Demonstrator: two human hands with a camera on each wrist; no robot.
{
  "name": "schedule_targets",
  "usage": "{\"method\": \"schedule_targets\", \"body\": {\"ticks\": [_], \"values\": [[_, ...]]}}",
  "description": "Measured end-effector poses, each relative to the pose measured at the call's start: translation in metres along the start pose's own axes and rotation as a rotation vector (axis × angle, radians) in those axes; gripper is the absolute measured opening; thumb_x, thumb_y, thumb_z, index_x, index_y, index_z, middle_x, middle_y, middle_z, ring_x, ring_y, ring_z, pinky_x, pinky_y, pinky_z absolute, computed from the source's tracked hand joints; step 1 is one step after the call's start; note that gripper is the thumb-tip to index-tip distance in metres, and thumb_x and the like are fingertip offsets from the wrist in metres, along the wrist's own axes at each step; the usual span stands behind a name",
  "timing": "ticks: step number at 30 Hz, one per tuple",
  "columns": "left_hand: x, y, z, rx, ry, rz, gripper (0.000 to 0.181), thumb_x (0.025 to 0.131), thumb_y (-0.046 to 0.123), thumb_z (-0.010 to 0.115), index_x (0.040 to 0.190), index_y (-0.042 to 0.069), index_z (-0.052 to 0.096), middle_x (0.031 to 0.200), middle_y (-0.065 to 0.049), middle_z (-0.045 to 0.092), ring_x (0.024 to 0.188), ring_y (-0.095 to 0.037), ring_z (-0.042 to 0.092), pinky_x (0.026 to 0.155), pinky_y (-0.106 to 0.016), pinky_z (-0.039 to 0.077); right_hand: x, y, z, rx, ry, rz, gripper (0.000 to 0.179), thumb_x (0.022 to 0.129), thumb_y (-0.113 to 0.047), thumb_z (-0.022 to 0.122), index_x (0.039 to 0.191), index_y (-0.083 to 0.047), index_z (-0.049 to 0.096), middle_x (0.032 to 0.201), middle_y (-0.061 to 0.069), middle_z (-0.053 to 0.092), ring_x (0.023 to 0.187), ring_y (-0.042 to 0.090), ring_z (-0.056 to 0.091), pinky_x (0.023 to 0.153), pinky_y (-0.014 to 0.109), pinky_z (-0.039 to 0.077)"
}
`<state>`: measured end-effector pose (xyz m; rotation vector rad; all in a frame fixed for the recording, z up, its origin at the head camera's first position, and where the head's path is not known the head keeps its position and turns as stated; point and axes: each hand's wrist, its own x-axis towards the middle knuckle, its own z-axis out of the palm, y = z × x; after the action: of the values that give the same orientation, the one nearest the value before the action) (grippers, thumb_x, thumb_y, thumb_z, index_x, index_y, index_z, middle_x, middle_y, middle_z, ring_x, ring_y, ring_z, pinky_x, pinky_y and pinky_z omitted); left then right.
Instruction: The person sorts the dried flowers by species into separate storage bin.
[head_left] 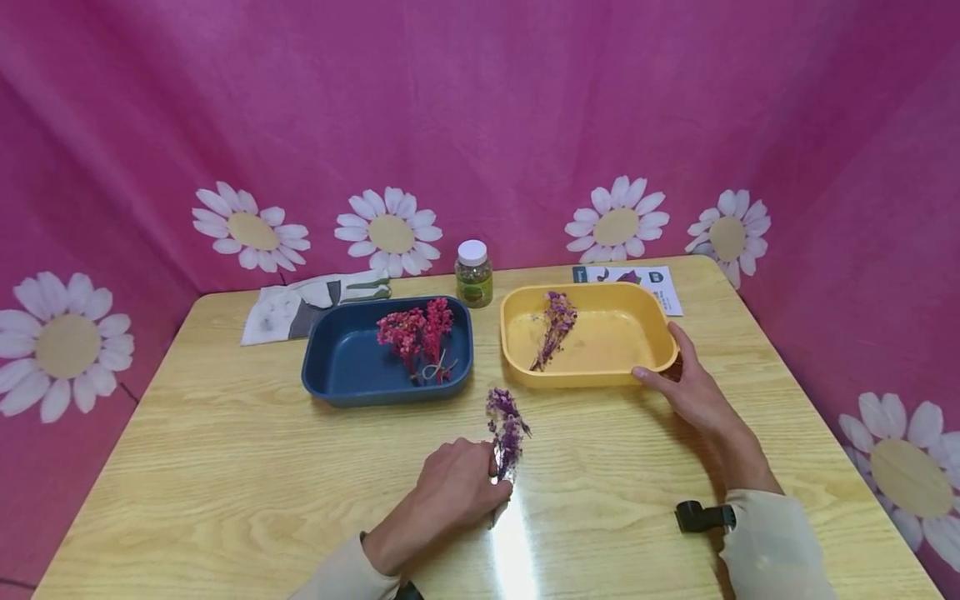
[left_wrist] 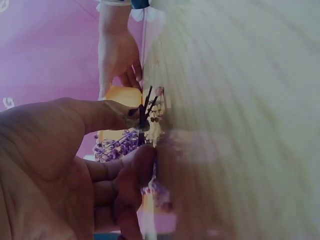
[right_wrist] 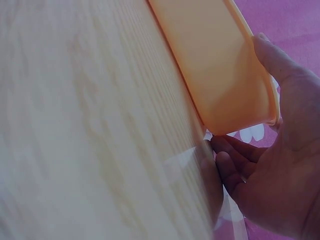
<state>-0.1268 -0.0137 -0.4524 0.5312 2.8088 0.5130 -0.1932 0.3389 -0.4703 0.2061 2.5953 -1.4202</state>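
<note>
My left hand [head_left: 461, 483] pinches the stems of a bunch of purple dried flowers [head_left: 506, 425] between thumb and fingers, low over the table front. In the left wrist view the dark stem ends [left_wrist: 145, 107] poke out past the thumb. My right hand [head_left: 697, 383] holds the near right corner of a yellow tub [head_left: 577, 379], thumb on the rim and fingers round the side. The right wrist view shows those fingers [right_wrist: 232, 170] curled by the base of the yellow tub [right_wrist: 220, 80]. Inside the tub lies another purple dried bunch [head_left: 557, 325].
Left of the yellow tub stands a dark blue tub [head_left: 341, 396] holding pink dried flowers [head_left: 420, 333], tied with twine. Behind are a white-lidded jar [head_left: 474, 275], a printed card [head_left: 663, 287] and white-grey gloves [head_left: 281, 312]. A pink flowered curtain [head_left: 480, 125] encloses the table [head_left: 225, 467].
</note>
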Motion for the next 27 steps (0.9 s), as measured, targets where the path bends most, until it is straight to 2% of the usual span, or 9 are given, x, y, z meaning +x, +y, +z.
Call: {"method": "schedule_targets", "body": {"ticks": [5, 8, 14, 21, 24, 27], "values": [[-0.002, -0.006, -0.002, -0.05, -0.007, 0.001, 0.009, 0.073, 0.027, 0.068, 0.073, 0.021, 0.062, 0.067, 0.009, 0.06, 0.061, -0.01, 0.054, 0.052, -0.027, 0.04, 0.0, 0.0, -0.001, -0.002, 0.0, -0.009, 0.106, 0.088, -0.051, 0.064, 0.152, -0.032, -0.019, 0.164, 0.013, 0.001, 0.148, 0.041, 0.012, 0.114, 0.066, 0.01], [-0.004, -0.009, -0.002, -0.079, 0.014, 0.005, 0.002, 0.073, 0.023, 0.066, 0.073, 0.023, 0.064, 0.067, 0.011, 0.06, 0.062, -0.009, 0.055, 0.053, -0.027, 0.04, 0.0, 0.0, 0.0, -0.006, 0.001, -0.013, 0.107, 0.088, -0.051, 0.064, 0.153, -0.031, -0.019, 0.164, 0.013, 0.001, 0.148, 0.042, 0.012, 0.114, 0.066, 0.01], [-0.007, -0.013, -0.004, -0.148, 0.054, 0.029, 0.001, 0.075, 0.023, 0.064, 0.076, 0.024, 0.064, 0.059, 0.016, 0.053, 0.057, -0.004, 0.05, 0.052, -0.024, 0.039, -0.001, -0.001, 0.001, -0.004, 0.0, -0.02, 0.107, 0.088, -0.051, 0.064, 0.153, -0.031, -0.019, 0.164, 0.014, 0.002, 0.148, 0.042, 0.014, 0.114, 0.066, 0.01], [-0.008, -0.012, -0.012, -0.203, 0.097, 0.089, 0.009, 0.079, 0.029, 0.067, 0.087, 0.025, 0.068, 0.064, 0.021, 0.056, 0.059, 0.001, 0.049, 0.053, -0.019, 0.038, -0.001, -0.001, 0.0, -0.003, 0.001, -0.01, 0.107, 0.088, -0.052, 0.064, 0.153, -0.032, -0.019, 0.164, 0.014, 0.002, 0.149, 0.042, 0.011, 0.114, 0.067, 0.007], [-0.009, -0.01, -0.018, -0.254, 0.069, 0.1, 0.011, 0.079, 0.029, 0.066, 0.089, 0.024, 0.069, 0.064, 0.022, 0.057, 0.057, 0.002, 0.049, 0.055, -0.019, 0.039, 0.0, 0.0, 0.0, 0.006, -0.003, -0.012, 0.106, 0.088, -0.051, 0.064, 0.152, -0.033, -0.019, 0.164, 0.015, 0.004, 0.148, 0.042, 0.012, 0.114, 0.067, 0.007], [-0.011, -0.01, -0.027, -0.346, 0.001, 0.116, 0.011, 0.08, 0.025, 0.065, 0.09, 0.022, 0.07, 0.065, 0.02, 0.059, 0.052, 0.001, 0.048, 0.054, -0.02, 0.04, 0.0, 0.001, 0.0, 0.005, -0.002, -0.012, 0.106, 0.088, -0.05, 0.064, 0.152, -0.034, -0.018, 0.163, 0.016, 0.006, 0.148, 0.042, 0.014, 0.114, 0.068, 0.008]]}}
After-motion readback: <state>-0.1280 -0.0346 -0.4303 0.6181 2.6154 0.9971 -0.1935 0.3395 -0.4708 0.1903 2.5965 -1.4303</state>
